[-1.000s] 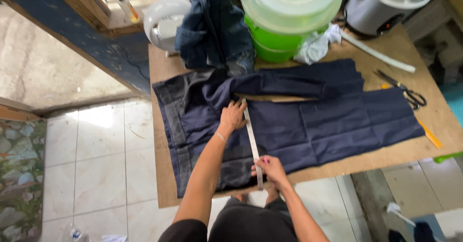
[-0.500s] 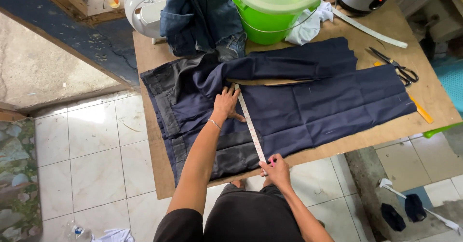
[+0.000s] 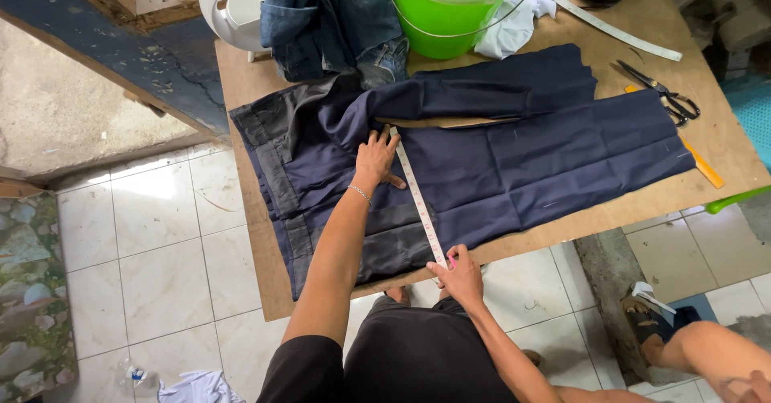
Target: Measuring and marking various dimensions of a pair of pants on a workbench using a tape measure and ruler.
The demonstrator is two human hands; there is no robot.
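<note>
Across trousers (image 3: 482, 162) on desk (image 3: 723, 142): tape measure (image 3: 418, 198), long axis far-to-near.
Left hand (image 3: 376, 158): fingers spread, flat, pinning tape's far end.
Right hand (image 3: 462, 274): pinched together on near end at desk edge.

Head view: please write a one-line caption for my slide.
Left hand and right hand stretch a measuring tape across dark navy trousers on a wooden table.

Bucket (image 3: 450, 17), jeans (image 3: 333, 25) block far edge.
</note>
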